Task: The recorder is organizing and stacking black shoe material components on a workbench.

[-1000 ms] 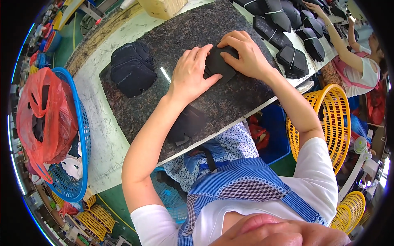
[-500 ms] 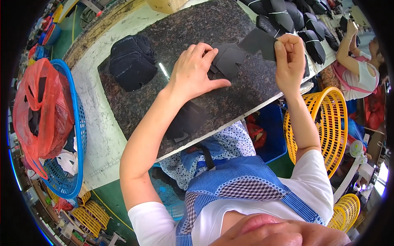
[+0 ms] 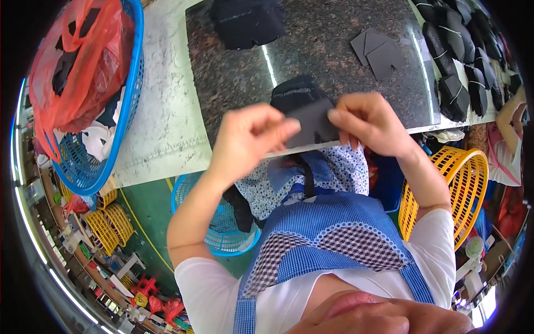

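A flat dark grey cut piece is held between my two hands over the near edge of the stone slab. My right hand pinches its right end between thumb and fingers. My left hand, somewhat blurred, has thumb and fingers closed at its left edge. Just beyond, a black cut piece with a pale line lies on the slab, partly covered by the grey one. A few grey cut pieces overlap farther right. At the far left of the slab is a stack of black cut pieces.
The speckled stone slab rests on a white table. Tied black bundles lie at the right. A blue basket with a red plastic bag stands left, a yellow basket right. Another person is at far right.
My right hand has brought the grey piece from the far right to the slab's near edge. My left hand has left the grey pieces and closed on its other end. The view has shifted.
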### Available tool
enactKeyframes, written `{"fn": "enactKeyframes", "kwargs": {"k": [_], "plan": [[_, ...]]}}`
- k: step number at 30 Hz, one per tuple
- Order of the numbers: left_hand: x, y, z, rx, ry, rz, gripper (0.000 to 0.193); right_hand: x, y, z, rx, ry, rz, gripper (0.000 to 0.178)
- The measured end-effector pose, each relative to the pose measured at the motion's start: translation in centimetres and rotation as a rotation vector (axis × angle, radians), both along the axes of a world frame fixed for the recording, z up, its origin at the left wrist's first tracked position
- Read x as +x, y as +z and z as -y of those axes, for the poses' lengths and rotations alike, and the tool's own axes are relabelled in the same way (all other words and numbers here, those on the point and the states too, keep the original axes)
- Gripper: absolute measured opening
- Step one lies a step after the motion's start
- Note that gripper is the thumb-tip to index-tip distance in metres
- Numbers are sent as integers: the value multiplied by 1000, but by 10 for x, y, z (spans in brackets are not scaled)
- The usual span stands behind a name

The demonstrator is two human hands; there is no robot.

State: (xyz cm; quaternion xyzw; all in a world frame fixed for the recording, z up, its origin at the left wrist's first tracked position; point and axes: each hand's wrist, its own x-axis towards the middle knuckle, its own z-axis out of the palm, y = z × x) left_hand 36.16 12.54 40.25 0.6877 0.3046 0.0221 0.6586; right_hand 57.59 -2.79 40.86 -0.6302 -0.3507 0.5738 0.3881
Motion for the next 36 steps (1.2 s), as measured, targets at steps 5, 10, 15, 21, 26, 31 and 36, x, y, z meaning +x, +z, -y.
{"fn": "enactKeyframes", "kwargs": {"k": [5, 10, 15, 21, 26, 31, 36], "plan": [[5, -25, -20, 84, 10, -94, 29, -10, -17, -17, 74, 45, 338, 37], [8, -27, -23, 85, -12, -93, 31, -12, -19, -15, 82, 72, 512, 35], [14, -25, -22, 649, -195, -126, 22, -19, -26, -15, 209, 72, 712, 34], [-4, -44, 24, 994, -514, 251, 101, 18, -8, -43, 117, 240, 652, 21], [-1, -37, 23, 944, -450, 313, 86, 12, -13, -133, 1040, -28, 1207, 29], [-8, -21, -27, 1015, -100, 360, 56, 37, -54, -162, 1144, 181, 1359, 24], [7, -31, -86, 1216, -57, 371, 44, 29, -42, -159, 755, -43, 652, 12]]}}
